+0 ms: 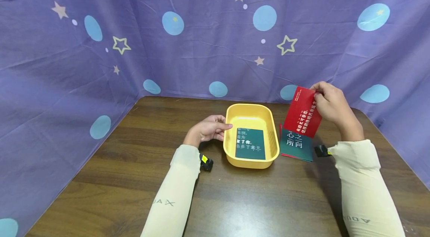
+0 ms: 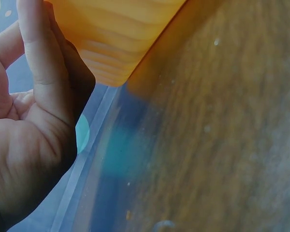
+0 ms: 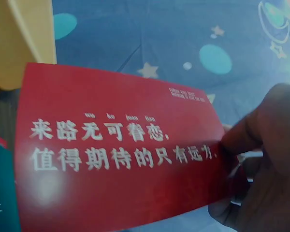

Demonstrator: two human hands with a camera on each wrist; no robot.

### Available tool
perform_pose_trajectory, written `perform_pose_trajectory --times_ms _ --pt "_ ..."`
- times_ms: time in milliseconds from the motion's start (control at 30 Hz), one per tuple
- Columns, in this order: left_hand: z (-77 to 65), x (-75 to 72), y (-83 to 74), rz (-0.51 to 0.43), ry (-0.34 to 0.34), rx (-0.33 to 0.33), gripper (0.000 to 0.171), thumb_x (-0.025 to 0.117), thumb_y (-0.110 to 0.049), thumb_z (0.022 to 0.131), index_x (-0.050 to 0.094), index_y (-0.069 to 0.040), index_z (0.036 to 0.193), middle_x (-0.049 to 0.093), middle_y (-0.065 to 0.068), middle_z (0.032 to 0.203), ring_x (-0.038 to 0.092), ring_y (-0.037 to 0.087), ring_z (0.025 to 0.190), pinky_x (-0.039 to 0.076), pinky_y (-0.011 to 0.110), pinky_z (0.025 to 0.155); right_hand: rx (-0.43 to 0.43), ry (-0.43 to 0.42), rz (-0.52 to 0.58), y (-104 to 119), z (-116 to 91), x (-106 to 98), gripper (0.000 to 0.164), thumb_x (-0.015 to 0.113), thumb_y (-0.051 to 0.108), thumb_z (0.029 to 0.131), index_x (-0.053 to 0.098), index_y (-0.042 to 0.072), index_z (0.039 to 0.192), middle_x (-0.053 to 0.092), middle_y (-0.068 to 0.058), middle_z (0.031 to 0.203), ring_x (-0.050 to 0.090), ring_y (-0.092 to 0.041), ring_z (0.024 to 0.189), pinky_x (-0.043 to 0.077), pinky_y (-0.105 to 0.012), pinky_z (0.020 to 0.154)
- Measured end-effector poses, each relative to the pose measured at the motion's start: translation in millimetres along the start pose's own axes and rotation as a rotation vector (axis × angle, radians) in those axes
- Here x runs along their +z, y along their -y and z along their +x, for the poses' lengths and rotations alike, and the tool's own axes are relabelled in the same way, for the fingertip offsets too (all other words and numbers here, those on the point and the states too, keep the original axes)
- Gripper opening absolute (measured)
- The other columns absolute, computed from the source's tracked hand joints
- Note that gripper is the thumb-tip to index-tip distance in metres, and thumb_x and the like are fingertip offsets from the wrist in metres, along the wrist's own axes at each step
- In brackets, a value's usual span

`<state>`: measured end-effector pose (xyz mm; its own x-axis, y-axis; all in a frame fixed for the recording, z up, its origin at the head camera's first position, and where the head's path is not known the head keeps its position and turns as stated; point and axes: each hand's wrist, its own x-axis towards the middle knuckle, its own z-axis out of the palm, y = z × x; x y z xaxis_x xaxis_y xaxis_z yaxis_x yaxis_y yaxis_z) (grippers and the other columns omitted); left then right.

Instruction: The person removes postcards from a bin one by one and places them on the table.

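At the far left we see a purple fabric curtain (image 1: pixel 124 80) printed with blue ovals and stars, which runs on behind the brown wood-grain table (image 1: pixel 134 170). Next comes the left hand (image 1: pixel 211 128) below a cream sleeve (image 1: pixel 173 192), its thumb and fingers clamped on the left rim of a yellow rounded-rectangular tray (image 1: pixel 248 164) standing on the table. Inside the tray, toward its near end, we find a dark green rectangular card (image 1: pixel 250 151) with pale Chinese lettering. Just right of the tray lies a small pile of green and red cards (image 1: pixel 297 151), a green one uppermost. Above the pile, partly overlapping it in our head view, a glossy red rectangular card (image 1: pixel 302 112) with white lettering hangs tilted, pinched at its right end by the right hand (image 1: pixel 332 104).
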<state>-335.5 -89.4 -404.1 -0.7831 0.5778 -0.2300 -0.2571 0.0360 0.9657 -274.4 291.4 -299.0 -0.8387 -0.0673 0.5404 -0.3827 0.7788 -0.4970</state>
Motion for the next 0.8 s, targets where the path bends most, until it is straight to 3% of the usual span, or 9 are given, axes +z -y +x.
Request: perform_pose_trajectory --times_ms 200,500,667,800 --pt "-1.2 0.3 -0.5 -0.004 0.0 0.001 0.025 0.062 -0.005 0.095 0.043 0.003 0.109 0.059 0.017 0.081 0.061 0.016 0.054 0.058 0.027 0.052 0.076 0.115 0.004 -19.5 -1.1 11.1 0.023 0.037 0.003 0.095 0.059 0.0 0.102 0.061 -0.019 0.094 0.051 -0.028 0.084 0.041 -0.037 0.067" --pt "-0.8 0.7 0.2 0.0 -0.005 0.005 0.022 0.062 -0.006 0.095 0.044 0.0 0.105 0.06 0.013 0.077 0.061 0.015 0.054 0.058 0.026 0.052 0.065 0.304 -0.042 -44.7 -4.7 26.7 0.022 0.038 0.001 0.092 0.058 -0.001 0.101 0.059 -0.017 0.087 0.051 -0.03 0.083 0.041 -0.034 0.066" --pt "-1.5 1.0 -0.5 -0.001 -0.007 0.005 0.022 0.062 -0.006 0.095 0.044 -0.001 0.104 0.06 0.013 0.076 0.06 0.015 0.053 0.058 0.026 0.052 0.112 0.433 -0.02 -52.3 -6.8 33.7 0.021 0.039 0.003 0.096 0.056 -0.002 0.108 0.059 -0.018 0.093 0.053 -0.029 0.085 0.045 -0.032 0.066" --pt "-2.2 1.4 -1.6 0.004 -0.003 -0.001 0.022 0.063 -0.006 0.095 0.044 -0.001 0.106 0.061 0.013 0.077 0.061 0.015 0.054 0.059 0.027 0.053 0.136 0.508 -0.022 -57.5 -8.9 38.4 0.024 0.05 0.016 0.099 0.056 -0.002 0.114 0.062 -0.018 0.102 0.055 -0.03 0.093 0.047 -0.034 0.073"
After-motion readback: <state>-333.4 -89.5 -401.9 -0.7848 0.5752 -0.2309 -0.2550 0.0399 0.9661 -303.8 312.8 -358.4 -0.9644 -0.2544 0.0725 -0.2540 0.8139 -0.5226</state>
